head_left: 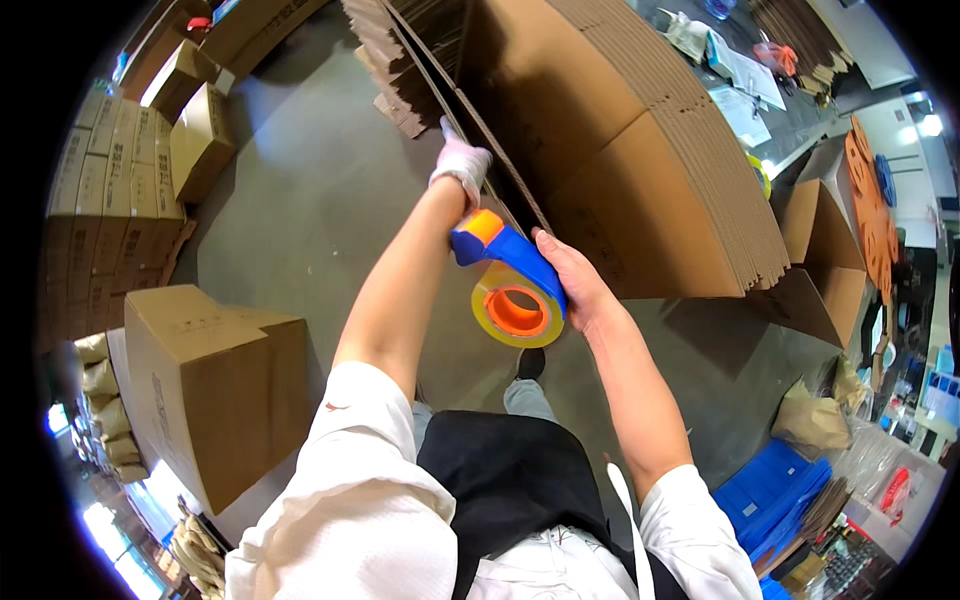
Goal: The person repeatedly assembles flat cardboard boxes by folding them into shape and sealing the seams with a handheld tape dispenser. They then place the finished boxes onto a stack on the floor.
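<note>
I am looking down at a grey concrete floor (300, 200) in a packing room crowded with cardboard. My right hand (575, 285) is wrapped around the blue and orange plastic tape dispenser (505, 265), whose yellow roll of tape (515, 312) hangs just below my palm. The dispenser's orange head sits right against my left hand (460, 165), which wears a white glove and pinches the top edge of a flat brown corrugated sheet (490, 150). That sheet leans against a tall stack of flattened brown cartons (640, 170) on my right. To my left stands a closed brown cardboard box (215, 385), with stacked cartons (115, 210) beyond and blue plastic crates (765, 495) at lower right.
</note>
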The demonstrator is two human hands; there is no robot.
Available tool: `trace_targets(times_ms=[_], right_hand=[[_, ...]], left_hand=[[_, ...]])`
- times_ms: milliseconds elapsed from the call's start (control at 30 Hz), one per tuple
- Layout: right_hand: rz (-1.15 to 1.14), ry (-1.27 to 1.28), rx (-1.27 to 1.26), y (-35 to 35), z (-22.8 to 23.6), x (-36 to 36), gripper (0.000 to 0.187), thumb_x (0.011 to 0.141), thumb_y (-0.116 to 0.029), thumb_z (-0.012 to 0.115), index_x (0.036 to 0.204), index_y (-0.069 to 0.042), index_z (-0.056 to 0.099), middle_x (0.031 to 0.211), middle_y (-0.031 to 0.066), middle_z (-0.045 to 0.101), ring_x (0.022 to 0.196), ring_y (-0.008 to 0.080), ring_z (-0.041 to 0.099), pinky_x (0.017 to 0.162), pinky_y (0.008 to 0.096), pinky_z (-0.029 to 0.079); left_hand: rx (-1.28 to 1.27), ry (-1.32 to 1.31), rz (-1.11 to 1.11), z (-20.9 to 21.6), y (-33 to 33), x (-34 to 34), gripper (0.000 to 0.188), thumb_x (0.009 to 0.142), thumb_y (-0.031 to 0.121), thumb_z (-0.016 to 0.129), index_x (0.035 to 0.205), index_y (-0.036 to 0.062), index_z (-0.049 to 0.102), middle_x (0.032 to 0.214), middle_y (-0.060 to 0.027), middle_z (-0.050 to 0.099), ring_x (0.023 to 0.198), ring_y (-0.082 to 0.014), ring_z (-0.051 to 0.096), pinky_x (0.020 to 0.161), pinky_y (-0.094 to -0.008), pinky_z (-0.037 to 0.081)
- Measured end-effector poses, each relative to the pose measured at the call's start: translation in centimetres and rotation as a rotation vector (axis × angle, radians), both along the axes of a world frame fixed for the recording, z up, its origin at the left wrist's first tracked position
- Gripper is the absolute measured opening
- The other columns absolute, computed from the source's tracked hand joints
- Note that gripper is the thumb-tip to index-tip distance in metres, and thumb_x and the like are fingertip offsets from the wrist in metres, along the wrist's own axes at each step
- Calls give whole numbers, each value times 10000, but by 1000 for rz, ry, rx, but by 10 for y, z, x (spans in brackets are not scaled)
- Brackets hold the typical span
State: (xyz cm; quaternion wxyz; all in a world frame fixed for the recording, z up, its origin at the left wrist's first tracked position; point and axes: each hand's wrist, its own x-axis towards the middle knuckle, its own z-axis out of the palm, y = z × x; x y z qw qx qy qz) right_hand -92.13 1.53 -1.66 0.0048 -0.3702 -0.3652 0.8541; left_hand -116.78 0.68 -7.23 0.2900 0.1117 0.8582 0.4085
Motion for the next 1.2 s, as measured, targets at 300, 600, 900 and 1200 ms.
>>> trace_targets(times_ms=[300, 600, 900, 1200], right_hand=[[-337, 72, -46, -81, 54, -2, 388, 972, -313, 524, 1218, -14, 551, 1099, 123, 654, 936, 205, 656, 856, 345, 539], [-434, 169, 103, -45, 36, -87, 324, 960, -389, 511, 895, -86, 607, 612, 32, 557, 508, 133, 524, 493, 273, 439], [-502, 209, 113, -194, 72, 150, 498, 1002, -290, 432, 1455, -107, 337, 1228, 150, 580, 1019, 245, 609, 893, 400, 504], [-666, 146, 42, -292, -17, 155, 489, 933, -374, 537, 1328, -92, 478, 1179, 117, 601, 1013, 228, 618, 900, 407, 497]], left_hand=[[314, -119, 119, 32, -275, 47, 886, 806, 53, 631, 1518, 109, 108, 1266, -177, 583, 1114, -282, 599, 951, -334, 465], [-109, -237, 75, 70, -495, 218, 919, 846, 237, 657, 1487, 21, 35, 1209, -189, 608, 1078, -310, 618, 927, -363, 479], [-316, -430, -6, 24, -550, 304, 806, 894, 257, 598, 1481, 44, 88, 1079, -185, 667, 975, -344, 649, 856, -388, 507], [-323, -699, -124, 23, -554, 323, 727, 907, 250, 587, 1472, 55, 173, 1077, -182, 669, 968, -329, 656, 858, -381, 508]])
